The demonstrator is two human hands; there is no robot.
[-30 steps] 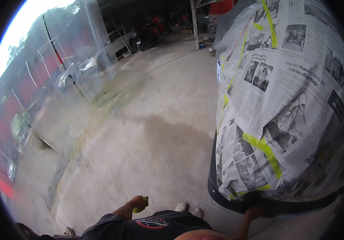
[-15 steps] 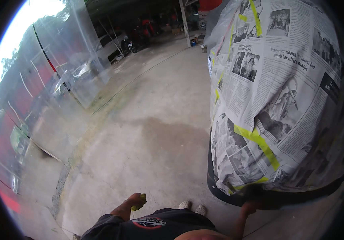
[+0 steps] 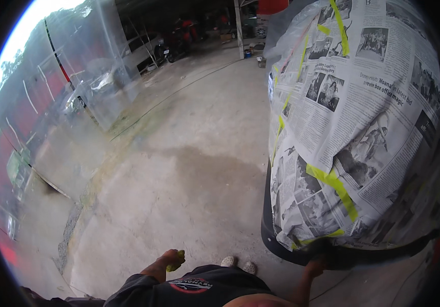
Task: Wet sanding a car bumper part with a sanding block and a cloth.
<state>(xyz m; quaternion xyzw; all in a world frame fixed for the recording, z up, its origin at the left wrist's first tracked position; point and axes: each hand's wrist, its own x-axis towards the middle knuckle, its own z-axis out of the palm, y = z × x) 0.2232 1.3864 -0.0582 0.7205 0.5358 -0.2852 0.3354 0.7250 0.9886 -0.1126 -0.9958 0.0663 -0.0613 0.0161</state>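
My left hand (image 3: 169, 258) hangs in front of my dark shirt, closed around a crumpled yellow-green piece (image 3: 178, 263); whether this is tape, cloth or sponge I cannot make out. At the lower right, my right hand (image 3: 315, 266) is up against the lower edge of a black bumper-like trim (image 3: 363, 257). Its fingers are mostly hidden in shadow there. Above the trim rises a large rounded vehicle body covered in newspaper sheets (image 3: 302, 128), held with strips of yellow-green masking tape (image 3: 331, 181).
Clear plastic sheeting (image 3: 92, 77) hangs along the left. Under me is a concrete floor (image 3: 189, 123) with a darker patch. My light clogs (image 3: 239, 263) stand near the trim. A motorcycle (image 3: 175, 51) and a post (image 3: 239, 30) are at the back.
My right hand has shifted slightly left along the trim's lower edge. The left hand stays nearly in place with the yellow-green piece. The whole view has turned a little.
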